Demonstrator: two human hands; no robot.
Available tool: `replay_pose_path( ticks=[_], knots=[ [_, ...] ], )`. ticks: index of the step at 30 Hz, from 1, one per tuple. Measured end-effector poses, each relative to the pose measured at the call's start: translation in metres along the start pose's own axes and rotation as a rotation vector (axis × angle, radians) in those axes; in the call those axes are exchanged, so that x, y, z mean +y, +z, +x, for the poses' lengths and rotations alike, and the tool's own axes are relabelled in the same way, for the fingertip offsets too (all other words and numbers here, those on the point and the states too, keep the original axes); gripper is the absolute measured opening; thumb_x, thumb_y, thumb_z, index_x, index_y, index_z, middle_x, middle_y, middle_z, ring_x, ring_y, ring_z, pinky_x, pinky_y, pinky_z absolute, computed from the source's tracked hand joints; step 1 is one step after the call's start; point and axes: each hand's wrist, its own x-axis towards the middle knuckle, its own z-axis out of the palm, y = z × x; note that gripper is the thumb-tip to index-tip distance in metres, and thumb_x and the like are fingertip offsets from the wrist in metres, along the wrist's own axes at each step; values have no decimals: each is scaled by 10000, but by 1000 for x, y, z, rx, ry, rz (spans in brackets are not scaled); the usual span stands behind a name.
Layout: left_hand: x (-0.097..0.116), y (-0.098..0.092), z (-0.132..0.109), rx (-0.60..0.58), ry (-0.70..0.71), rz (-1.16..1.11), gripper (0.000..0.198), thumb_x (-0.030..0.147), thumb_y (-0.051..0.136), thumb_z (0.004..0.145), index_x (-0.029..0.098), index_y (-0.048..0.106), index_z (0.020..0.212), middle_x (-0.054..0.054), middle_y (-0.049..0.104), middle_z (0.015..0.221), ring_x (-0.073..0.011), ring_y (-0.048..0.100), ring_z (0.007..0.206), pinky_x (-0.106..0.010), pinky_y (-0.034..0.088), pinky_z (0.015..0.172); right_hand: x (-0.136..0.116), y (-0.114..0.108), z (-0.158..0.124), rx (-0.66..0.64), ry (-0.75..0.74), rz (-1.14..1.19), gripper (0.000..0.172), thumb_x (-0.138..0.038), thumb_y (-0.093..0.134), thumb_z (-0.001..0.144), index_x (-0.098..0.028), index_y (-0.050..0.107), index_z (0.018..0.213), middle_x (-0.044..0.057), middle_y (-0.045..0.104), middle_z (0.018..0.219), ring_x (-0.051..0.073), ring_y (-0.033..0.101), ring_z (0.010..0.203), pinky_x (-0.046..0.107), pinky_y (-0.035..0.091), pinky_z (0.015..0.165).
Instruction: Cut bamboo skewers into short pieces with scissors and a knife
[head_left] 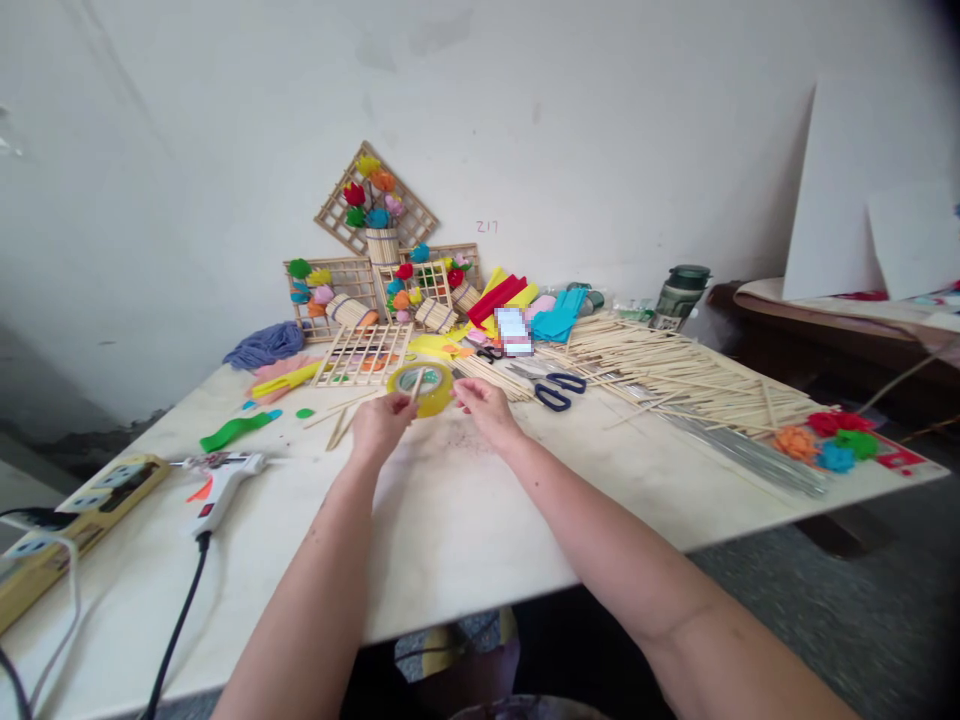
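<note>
My left hand is closed, with what looks like a short wooden stick pinched upright between thumb and fingers. Across from it my right hand has its fingertips pressed together; whatever they hold is too small to make out. Just behind both hands lies a roll of clear yellowish tape. Scissors with dark blue handles rest to the right of my right hand. A flat wooden lattice lies beyond my left hand, with a few loose sticks beside it.
At left are a white hot glue gun, a power strip and green paper. Stick lattices with paper flowers lean on the wall. Many sticks, metal wires, a dark bottle and crepe paper occupy the right.
</note>
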Motion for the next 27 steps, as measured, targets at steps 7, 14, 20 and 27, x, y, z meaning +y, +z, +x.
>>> replay_pose_path(
  ticks=[7,14,20,27],
  knots=[
    [-26,-38,5,71,-497,498,321,471,505,675,265,657,868,-96,648,913,-280,573,852,-358,421,657,11,-14,15,151,-134,-238,197,-321,498,729,-180,607,813,16,657,757,128,580,637,263,455,647],
    [-36,-30,13,82,-605,542,319,360,503,691,226,648,941,-137,609,1011,-300,538,946,-408,412,723,15,-33,27,252,-87,-447,192,-284,484,739,-200,622,844,11,660,796,141,596,718,268,456,687],
    [-36,-29,8,120,-479,563,333,318,515,673,232,639,970,-134,599,1024,-327,438,1060,-419,409,742,8,-51,32,299,-56,-685,224,-265,459,760,-210,625,901,16,653,884,147,583,806,265,437,716],
    [-20,-27,3,122,-357,570,333,362,460,718,252,628,983,-122,612,1000,-304,490,997,-400,411,728,-8,-63,28,282,79,-1100,236,-216,447,752,-250,642,879,17,660,888,181,582,832,265,417,657]
  ],
)
